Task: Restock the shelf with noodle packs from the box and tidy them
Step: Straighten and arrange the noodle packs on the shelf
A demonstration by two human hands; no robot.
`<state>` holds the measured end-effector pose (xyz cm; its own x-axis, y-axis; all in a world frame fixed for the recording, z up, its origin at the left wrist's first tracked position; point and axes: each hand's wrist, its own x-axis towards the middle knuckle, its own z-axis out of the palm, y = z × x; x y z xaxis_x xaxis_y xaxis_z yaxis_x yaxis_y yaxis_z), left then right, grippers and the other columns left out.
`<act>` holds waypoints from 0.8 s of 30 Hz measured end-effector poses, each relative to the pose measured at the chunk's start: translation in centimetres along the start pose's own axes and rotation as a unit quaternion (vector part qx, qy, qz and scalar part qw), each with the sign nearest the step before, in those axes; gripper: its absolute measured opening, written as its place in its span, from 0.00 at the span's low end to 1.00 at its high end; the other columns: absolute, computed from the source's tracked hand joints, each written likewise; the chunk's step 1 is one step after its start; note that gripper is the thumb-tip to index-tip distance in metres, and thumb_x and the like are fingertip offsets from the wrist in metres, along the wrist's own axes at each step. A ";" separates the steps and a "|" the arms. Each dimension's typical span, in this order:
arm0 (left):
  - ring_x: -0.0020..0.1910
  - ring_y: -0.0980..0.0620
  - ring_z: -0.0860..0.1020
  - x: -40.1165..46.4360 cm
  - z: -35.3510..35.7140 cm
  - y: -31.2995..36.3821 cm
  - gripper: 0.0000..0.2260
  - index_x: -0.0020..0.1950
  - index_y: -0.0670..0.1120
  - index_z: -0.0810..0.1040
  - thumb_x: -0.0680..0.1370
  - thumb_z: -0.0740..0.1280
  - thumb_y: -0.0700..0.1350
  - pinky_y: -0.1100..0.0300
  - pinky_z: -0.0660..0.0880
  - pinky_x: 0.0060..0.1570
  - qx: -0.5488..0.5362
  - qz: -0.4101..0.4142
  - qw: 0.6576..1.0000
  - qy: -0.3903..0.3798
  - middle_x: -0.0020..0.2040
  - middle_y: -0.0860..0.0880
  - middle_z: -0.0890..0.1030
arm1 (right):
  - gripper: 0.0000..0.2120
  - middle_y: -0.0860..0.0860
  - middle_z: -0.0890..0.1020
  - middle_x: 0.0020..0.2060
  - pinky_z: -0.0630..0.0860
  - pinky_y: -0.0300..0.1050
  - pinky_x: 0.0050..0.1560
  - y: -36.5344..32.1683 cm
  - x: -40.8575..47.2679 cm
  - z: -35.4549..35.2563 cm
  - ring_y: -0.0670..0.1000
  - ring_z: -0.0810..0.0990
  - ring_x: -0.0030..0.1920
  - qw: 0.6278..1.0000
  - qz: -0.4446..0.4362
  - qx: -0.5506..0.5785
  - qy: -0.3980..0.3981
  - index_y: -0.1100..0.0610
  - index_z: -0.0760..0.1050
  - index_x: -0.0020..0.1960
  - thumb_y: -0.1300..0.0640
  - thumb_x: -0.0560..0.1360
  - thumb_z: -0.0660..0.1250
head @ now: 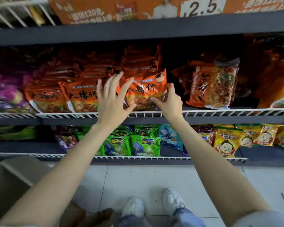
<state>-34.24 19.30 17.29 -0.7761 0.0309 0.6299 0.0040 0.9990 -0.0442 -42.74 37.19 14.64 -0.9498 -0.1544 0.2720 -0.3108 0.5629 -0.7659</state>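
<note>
Landmark: white wire rail (72,114) at the front edge of the middle shelf.

Far left, below the rail: cardboard box (11,181) on the floor, interior not readable. Behind the rail, left portion: orange noodle packs (44,99) leaned in a row, printed faces forward, stacks behind them.

Above the rail's middle: left hand (111,102) was spread, fingers straight, fingertips on the left part of the front pack (145,90), gripping nothing. That pack stood just behind the rail, long axis roughly horizontal, face toward the aisle, top edge tipped right-side up. Right hand (170,102) pinched its right edge, thumb in front, fingers curled behind.

Judgement: pack looked light, the film slick and crinkly, the noodle block inside stiff but crushable. Best held by the two short edges with flat pressure, not squeezed at centre.

Right of the hands, behind the rail: one pack (210,86) stood on end, long axis vertical, needing turning.
</note>
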 end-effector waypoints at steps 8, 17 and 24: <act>0.74 0.45 0.57 0.8 2.5 -1.5 0.41 0.76 0.53 0.58 0.68 0.74 0.56 0.34 0.48 0.70 0.011 0.014 0.998 -0.061 0.75 0.45 0.61 | 0.33 0.56 0.73 0.59 0.74 0.54 0.52 -0.7 -0.9 1.1 0.59 0.75 0.57 0.995 -0.015 -0.091 -0.047 0.58 0.66 0.66 0.41 0.70 0.71; 0.71 0.52 0.64 4.4 1.4 -1.7 0.31 0.72 0.58 0.64 0.72 0.52 0.70 0.41 0.64 0.67 -0.068 0.004 0.987 -0.144 0.71 0.54 0.69 | 0.22 0.54 0.79 0.45 0.74 0.50 0.43 -1.7 -0.8 1.2 0.57 0.78 0.44 0.998 -0.003 -0.061 -0.009 0.58 0.72 0.57 0.40 0.77 0.61; 0.70 0.50 0.68 6.1 2.3 0.4 0.29 0.71 0.57 0.68 0.75 0.49 0.68 0.46 0.48 0.73 -0.053 0.042 0.989 -0.134 0.68 0.52 0.73 | 0.38 0.57 0.78 0.57 0.76 0.55 0.50 -1.6 0.5 0.6 0.60 0.79 0.54 0.997 0.062 -0.043 -0.033 0.59 0.61 0.68 0.35 0.70 0.67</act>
<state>-40.40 19.80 19.35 -0.9095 0.1191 0.3983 0.1310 0.9914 0.0026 -42.76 35.75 15.67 -0.9819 -0.1310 0.1367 -0.1892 0.6488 -0.7370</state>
